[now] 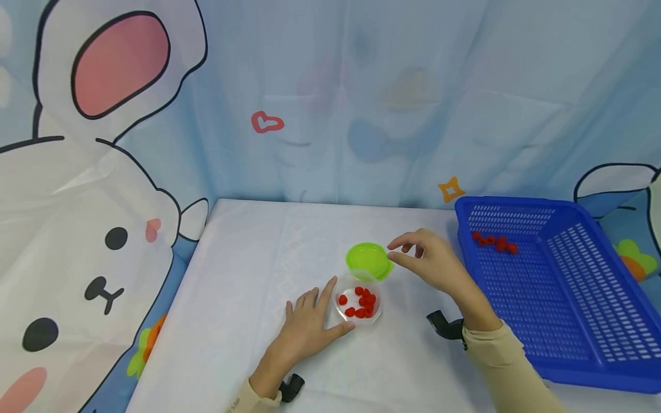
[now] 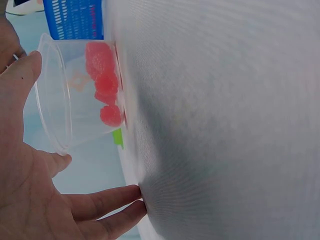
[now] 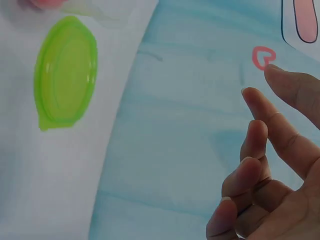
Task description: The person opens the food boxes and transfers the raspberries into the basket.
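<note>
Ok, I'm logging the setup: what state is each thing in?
Clear cup: upright, uncovered, holding red pieces
Green lid: off, lying behind the cup
Blue basket: open-topped, holding more red pieces
Left hand: fingers spread, at the cup's rim
Right hand: empty, thumb and index finger apart

One cup (image 2: 80, 117), one lid (image 1: 368, 257), one basket (image 1: 539, 304), over ten red berries (image 1: 369, 299)

Staged tabletop recording corner; wider room hidden by cloth, so home or studio cannot be told. Blue hanging backdrop (image 1: 320, 57), creased, beyond the fingers (image 1: 326, 293), large printed cartoon animal (image 1: 144, 189) to their left. White-clothed table (image 1: 248, 258) beneath them, black wrist-worn devices (image 1: 446, 327) behind
</note>
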Tool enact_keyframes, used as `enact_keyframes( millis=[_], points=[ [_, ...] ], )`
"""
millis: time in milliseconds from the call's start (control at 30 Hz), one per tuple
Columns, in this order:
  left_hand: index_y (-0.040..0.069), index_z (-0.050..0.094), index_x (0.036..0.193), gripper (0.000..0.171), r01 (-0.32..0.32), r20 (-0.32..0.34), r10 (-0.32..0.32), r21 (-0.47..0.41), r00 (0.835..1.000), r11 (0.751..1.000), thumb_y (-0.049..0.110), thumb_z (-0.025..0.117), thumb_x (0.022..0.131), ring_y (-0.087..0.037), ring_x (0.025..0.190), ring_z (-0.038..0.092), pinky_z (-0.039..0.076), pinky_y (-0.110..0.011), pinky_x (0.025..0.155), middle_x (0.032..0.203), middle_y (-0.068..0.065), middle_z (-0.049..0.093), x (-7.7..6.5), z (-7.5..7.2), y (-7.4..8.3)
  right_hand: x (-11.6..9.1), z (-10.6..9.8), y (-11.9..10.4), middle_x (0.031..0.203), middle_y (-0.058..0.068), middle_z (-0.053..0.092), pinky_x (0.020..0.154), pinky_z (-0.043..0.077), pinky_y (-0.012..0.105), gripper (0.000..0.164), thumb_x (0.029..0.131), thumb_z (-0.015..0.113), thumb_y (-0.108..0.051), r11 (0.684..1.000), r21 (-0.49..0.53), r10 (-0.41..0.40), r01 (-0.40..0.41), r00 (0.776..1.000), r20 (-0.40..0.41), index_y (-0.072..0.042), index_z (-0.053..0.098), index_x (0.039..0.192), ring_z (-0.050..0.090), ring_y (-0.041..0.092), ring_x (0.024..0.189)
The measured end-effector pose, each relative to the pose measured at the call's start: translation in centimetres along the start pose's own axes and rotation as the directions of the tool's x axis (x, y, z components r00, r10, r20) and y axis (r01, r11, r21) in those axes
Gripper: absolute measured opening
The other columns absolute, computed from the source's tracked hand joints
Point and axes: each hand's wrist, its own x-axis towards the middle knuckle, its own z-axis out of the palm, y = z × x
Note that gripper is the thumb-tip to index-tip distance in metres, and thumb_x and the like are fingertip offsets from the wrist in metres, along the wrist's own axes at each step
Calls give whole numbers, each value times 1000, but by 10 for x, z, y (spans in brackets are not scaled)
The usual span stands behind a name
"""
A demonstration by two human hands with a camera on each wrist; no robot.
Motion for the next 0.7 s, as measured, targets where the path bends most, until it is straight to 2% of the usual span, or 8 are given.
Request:
enact_keyframes(
  millis=[300, 500, 700],
  points=[
    [30, 17, 162, 96, -7, -10, 7, 1, 1000, 1000, 70, 61, 86, -43, 135, 38, 23, -78, 101, 147, -21, 43, 0, 0, 0, 4, 43, 13, 91, 2, 66, 77, 42, 43, 9, 88, 78, -12, 995, 80, -66, 63, 997, 35, -10, 79, 97, 55, 30, 93],
    [31, 16, 162, 96, -10, -12, 10, 8, 1000, 1000, 74, 57, 86, -42, 136, 38, 23, -77, 101, 147, -20, 43, -1, 0, -1, 0, 74, 20, 94, 10, 60, 72, 38, 40, 7, 86, 80, -15, 996, 90, -26, 19, 997, 68, -14, 80, 93, 48, 33, 96],
    [32, 15, 162, 96, -9, -10, 9, 13, 1000, 1000, 76, 55, 86, -42, 136, 38, 23, -77, 101, 147, -20, 42, -2, 1, -1, -4, 98, 23, 95, 8, 50, 70, 37, 38, 7, 83, 82, -18, 999, 34, 9, -11, 999, 53, -21, 81, 89, 41, 30, 97]
  ],
)
